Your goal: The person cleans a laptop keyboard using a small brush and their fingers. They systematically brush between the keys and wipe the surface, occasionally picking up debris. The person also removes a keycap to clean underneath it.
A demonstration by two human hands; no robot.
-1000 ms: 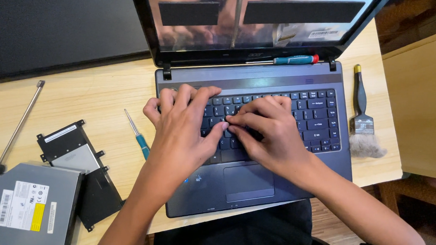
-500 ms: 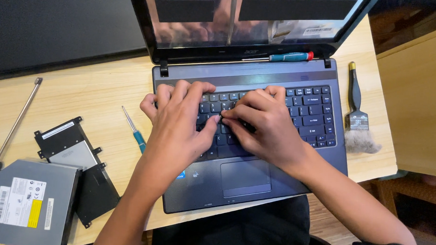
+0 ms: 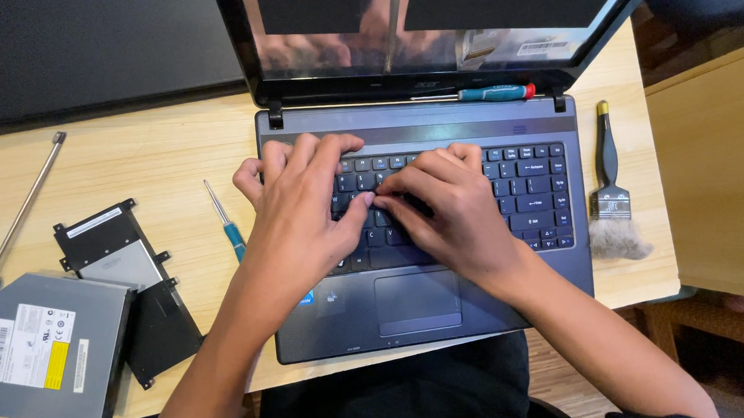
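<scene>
Both hands flat on the black keyboard [image 3: 471, 196] of the open grey-blue laptop [image 3: 425, 235], which sits at the near edge of the pale wooden table [image 3: 142, 168], screen tilted back.

Left hand [image 3: 302, 211]: fingers spread wide over the left key rows, thumb tucked in toward centre, holding nothing. Right hand [image 3: 454, 212]: fingers curled closer together, tips pressing on the middle rows, also empty. The thumb and fingertips of the two hands meet near the centre keys. Can't tell whether they are pressing the keyboard panel down or working its edge; the hands cover that spot.

Step in hand, as I read it: seating or pressing the keyboard into the laptop deck. Next move likely calls for even pressure along the remaining rows, then checking that the top edge by the hinge sits flush.

Around it:
- teal-handled screwdriver with red cap [image 3: 483, 93] lying on the deck by the hinge, just above the keyboard
- small teal-handled precision screwdriver [image 3: 226, 222] on the table, just left of the laptop
- black-handled paintbrush with grey bristles [image 3: 610, 193] on the right
- flat grey metal optical drive [image 3: 41, 350] and black drive caddy bracket [image 3: 130, 283] at the lower left
- long thin metal rod [image 3: 22, 209] at the far left
</scene>
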